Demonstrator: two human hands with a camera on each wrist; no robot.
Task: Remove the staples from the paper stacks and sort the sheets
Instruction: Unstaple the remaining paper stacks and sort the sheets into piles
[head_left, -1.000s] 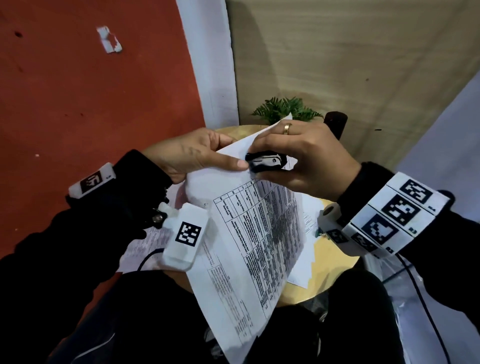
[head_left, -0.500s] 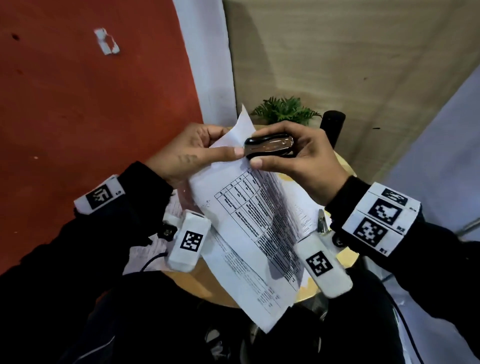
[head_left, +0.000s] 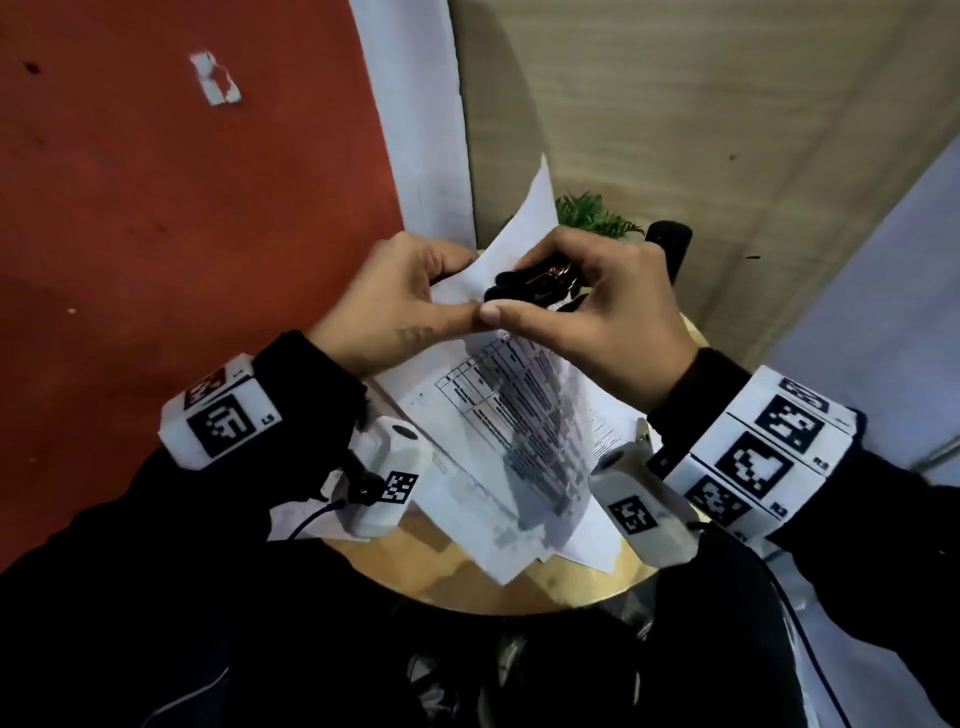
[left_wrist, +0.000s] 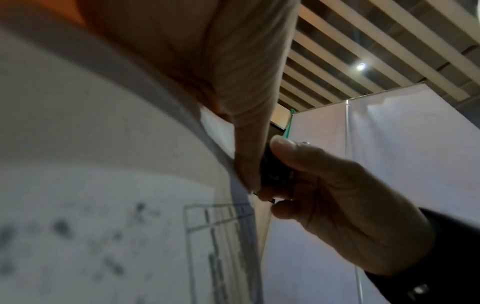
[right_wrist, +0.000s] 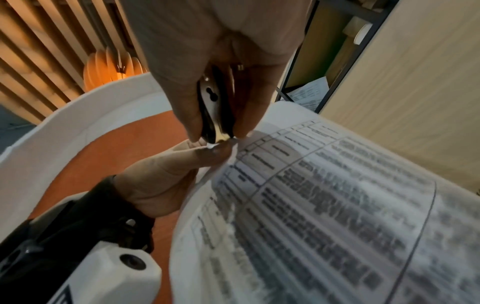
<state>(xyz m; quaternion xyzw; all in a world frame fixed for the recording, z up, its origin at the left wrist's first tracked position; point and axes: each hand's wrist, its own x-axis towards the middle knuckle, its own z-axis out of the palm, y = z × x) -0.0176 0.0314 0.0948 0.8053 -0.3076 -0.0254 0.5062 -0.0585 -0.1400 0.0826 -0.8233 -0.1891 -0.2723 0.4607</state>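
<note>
A stapled stack of printed sheets (head_left: 519, 441) with a table on its top page hangs above a small round wooden table (head_left: 441, 577). My left hand (head_left: 395, 306) pinches the stack's upper corner, thumb on top. My right hand (head_left: 587, 306) grips a black staple remover (head_left: 530, 286) between thumb and fingers, its metal tip (right_wrist: 221, 137) set against that corner right beside my left thumb (right_wrist: 182, 160). In the left wrist view the staple remover (left_wrist: 272, 168) shows only as a dark sliver between the two hands. The staple itself is hidden.
More loose sheets (head_left: 597, 530) lie on the table under the held stack. A small green plant (head_left: 592, 213) and a black cylinder (head_left: 670, 249) stand at the table's far side. A red wall (head_left: 182, 208) is at left, a wood panel (head_left: 675, 104) behind.
The stack's corner has risen and turned more upright. My right hand has rotated the staple remover and brought its tip down onto the corner by my left thumb.
</note>
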